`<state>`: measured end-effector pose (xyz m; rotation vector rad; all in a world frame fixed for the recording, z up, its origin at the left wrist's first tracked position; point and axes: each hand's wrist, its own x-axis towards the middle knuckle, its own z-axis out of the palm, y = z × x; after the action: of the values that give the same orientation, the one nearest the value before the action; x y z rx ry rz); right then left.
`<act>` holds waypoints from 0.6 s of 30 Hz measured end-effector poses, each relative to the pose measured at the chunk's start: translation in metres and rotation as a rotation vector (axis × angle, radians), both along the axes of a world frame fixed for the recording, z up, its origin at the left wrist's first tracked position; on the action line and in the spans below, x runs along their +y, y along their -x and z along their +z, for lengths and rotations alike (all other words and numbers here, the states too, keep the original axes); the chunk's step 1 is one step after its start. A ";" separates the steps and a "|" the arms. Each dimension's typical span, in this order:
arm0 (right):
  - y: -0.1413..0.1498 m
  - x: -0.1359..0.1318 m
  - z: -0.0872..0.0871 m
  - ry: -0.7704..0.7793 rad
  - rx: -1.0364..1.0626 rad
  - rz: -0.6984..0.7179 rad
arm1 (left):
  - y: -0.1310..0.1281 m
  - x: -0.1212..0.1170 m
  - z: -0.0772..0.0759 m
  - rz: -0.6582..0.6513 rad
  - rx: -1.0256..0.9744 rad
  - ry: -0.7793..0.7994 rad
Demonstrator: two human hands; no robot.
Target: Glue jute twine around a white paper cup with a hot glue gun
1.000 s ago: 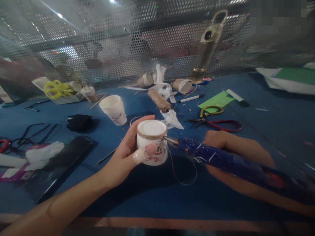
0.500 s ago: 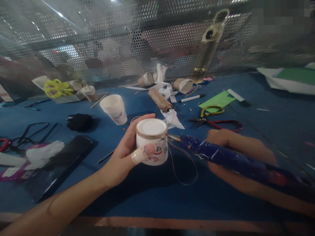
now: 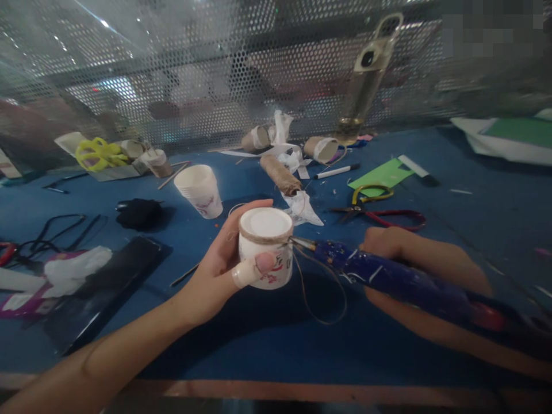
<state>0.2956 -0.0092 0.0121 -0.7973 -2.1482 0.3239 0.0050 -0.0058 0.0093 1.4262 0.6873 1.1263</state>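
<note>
My left hand [image 3: 228,264] is wrapped round an upside-down white paper cup [image 3: 266,244], its thumb banded with tape and pressed on the printed side. Twine [image 3: 264,237] circles the cup near its upturned base, and a loose loop of it hangs down on the right. In my right hand [image 3: 414,270] is a dark blue glue gun [image 3: 388,276]; its metal nozzle points left and meets the twine at the cup's right side. Part of my right hand's grip is hidden behind the gun.
Behind the cup lie a twine roll [image 3: 280,174] and crumpled white paper [image 3: 304,208]. Stacked paper cups [image 3: 199,191] stand left. Scissors [image 3: 379,213], green paper [image 3: 375,175] and a marker [image 3: 336,171] lie right. A tall bottle [image 3: 364,86] stands by the perforated metal screen [image 3: 207,75].
Almost nothing differs. My left thumb and the cup have shifted very slightly, and the glue gun's nozzle stays at the twine.
</note>
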 end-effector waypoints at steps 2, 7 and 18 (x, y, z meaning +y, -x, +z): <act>0.000 0.000 0.000 -0.001 -0.001 -0.010 | 0.000 0.000 0.000 -0.003 0.002 -0.003; 0.003 -0.005 0.002 0.043 -0.002 -0.059 | 0.001 -0.002 0.001 0.015 0.021 -0.007; 0.001 -0.005 0.000 0.045 -0.037 -0.060 | 0.001 -0.001 0.000 -0.015 0.044 0.029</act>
<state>0.2950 -0.0143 0.0117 -0.8977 -2.1528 0.3294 0.0035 -0.0064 0.0095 1.4326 0.7199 1.0721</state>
